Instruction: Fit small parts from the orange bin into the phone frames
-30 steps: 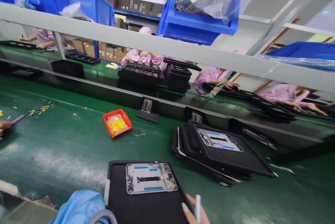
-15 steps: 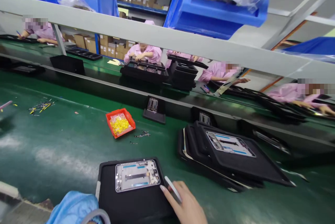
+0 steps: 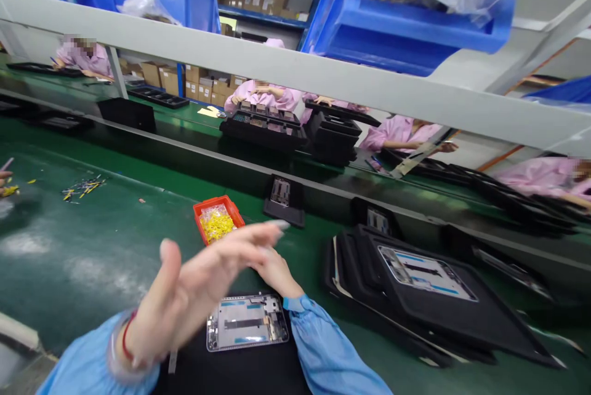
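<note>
My left hand (image 3: 194,293) is raised over the green belt with its fingers stretched out and nothing in it; it is smeared by motion. Behind its fingertips my right hand (image 3: 277,272) reaches forward over the belt, its fingers hidden by the left hand. Just beyond both hands sits a small orange tray (image 3: 203,209) of yellow parts. Below my hands a silver phone frame (image 3: 247,330) lies in a black tray (image 3: 240,373), between my two blue sleeves.
A stack of black trays (image 3: 462,327) with another phone frame (image 3: 427,272) lies at the right. Black holders (image 3: 284,198) stand along the belt's far rail. Small parts (image 3: 83,187) are scattered at the left. Blue bins (image 3: 406,19) hang overhead. People in pink work across the line.
My left hand has risen into view, open. My right hand has moved from the tray's right edge forward across the phone frame; the white stick it held is out of sight.
</note>
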